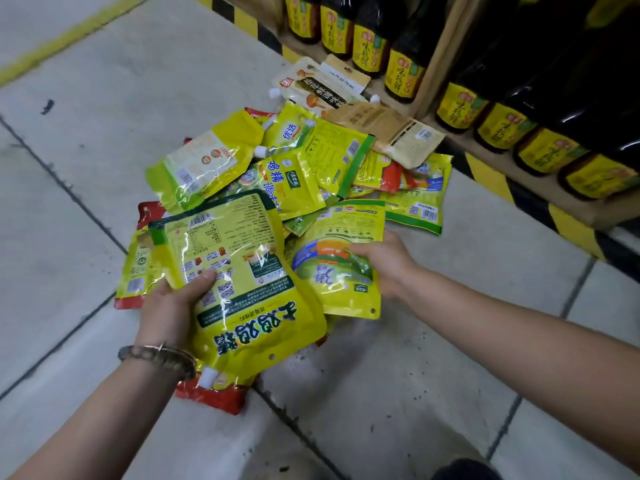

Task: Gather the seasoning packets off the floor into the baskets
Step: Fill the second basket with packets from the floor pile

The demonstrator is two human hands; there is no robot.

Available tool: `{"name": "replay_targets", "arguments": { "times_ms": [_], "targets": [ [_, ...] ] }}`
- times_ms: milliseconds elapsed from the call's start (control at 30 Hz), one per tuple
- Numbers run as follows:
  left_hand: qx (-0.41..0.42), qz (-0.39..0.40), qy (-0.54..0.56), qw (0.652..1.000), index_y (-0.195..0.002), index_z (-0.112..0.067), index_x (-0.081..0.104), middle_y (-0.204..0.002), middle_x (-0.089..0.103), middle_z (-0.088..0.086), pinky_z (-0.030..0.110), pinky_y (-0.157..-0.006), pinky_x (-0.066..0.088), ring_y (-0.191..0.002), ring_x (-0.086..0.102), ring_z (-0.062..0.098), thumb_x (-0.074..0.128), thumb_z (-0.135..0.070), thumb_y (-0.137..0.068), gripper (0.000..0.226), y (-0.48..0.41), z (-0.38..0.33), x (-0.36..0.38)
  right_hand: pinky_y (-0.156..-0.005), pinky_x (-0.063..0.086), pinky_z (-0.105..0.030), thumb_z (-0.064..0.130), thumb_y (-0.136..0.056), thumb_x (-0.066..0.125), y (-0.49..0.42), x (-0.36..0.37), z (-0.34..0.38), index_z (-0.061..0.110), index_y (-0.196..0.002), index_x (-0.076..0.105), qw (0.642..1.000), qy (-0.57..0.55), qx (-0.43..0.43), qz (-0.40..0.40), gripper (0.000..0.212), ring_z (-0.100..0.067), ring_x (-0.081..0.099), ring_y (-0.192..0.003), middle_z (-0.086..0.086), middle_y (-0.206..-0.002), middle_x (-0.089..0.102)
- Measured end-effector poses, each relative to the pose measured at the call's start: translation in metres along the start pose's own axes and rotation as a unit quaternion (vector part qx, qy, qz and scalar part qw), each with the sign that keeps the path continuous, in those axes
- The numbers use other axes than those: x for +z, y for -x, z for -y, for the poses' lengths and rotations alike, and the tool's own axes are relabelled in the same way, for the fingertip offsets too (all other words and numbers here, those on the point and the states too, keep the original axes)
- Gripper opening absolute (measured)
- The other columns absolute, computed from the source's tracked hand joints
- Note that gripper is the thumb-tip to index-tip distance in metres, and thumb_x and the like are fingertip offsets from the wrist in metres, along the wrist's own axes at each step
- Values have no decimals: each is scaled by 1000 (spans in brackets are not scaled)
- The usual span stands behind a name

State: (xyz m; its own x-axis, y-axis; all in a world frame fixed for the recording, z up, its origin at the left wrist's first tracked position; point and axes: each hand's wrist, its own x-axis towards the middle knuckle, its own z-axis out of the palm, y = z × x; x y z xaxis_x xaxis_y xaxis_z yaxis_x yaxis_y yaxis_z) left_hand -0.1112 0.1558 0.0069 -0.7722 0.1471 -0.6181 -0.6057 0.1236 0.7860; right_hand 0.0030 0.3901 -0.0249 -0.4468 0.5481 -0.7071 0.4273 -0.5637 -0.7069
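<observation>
A heap of seasoning packets (294, 161), mostly yellow and green, lies on the grey tiled floor. My left hand (173, 303) grips a stack of packets, its thumb on top of a large yellow pouch (242, 278); red-edged packets show beneath the stack. My right hand (388, 261) pinches the edge of a yellow-green packet (336, 268) at the near side of the heap. Beige and white packets (384, 133) lie at the far end of the heap, by the shelf. No basket is in view.
A low wooden shelf (436, 67) with rows of dark sauce bottles (401, 71) with yellow labels runs along the right. Its base carries yellow-and-black hazard tape (491, 178). Tiled floor (104, 98) stretches to the left and in front.
</observation>
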Motion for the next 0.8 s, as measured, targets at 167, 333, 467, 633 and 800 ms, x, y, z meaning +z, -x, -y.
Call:
{"name": "replay_targets", "arguments": {
  "times_ms": [167,333,467,633,800],
  "targets": [
    [-6,76,-29,997,-99,-12,56,-77,74,-1,35,-67,56,-67,70,15,73,-14,-76,29,7,-6,45,-82,53,-43,-16,-83,53,56,-83,23,15,-102,59,994,-35,-96,-35,36,-24,65,-86,-8,-97,68],
    [43,160,-93,982,-148,-8,20,-137,45,0,46,-105,39,-121,50,19,80,-34,-69,102,45,-35,119,-86,52,-39,-10,-84,57,125,-153,69,22,-102,55,970,-51,-192,-139,38,-21,65,-94,-3,-102,68],
    [108,227,-188,950,-147,-10,25,-150,32,3,40,-114,25,-135,35,21,79,-43,-62,106,109,-62,176,-95,49,-49,-11,-80,60,185,-203,93,27,-100,58,941,-53,-242,-231,43,-25,65,-100,-3,-103,70],
    [142,323,-211,912,-146,-9,26,-146,35,-2,37,-112,22,-138,30,21,71,-40,-73,91,189,-98,234,-90,51,-52,-13,-80,58,270,-250,114,22,-91,60,899,-118,-281,-316,37,-25,67,-89,-2,-92,71],
    [216,426,-273,835,-107,-26,60,-116,61,-3,37,-98,37,-112,53,20,76,-45,-70,45,274,-113,305,-86,52,-56,-12,-79,59,355,-317,112,22,-90,63,860,-172,-276,-393,35,-35,69,-89,-8,-92,74]
  ]
}}
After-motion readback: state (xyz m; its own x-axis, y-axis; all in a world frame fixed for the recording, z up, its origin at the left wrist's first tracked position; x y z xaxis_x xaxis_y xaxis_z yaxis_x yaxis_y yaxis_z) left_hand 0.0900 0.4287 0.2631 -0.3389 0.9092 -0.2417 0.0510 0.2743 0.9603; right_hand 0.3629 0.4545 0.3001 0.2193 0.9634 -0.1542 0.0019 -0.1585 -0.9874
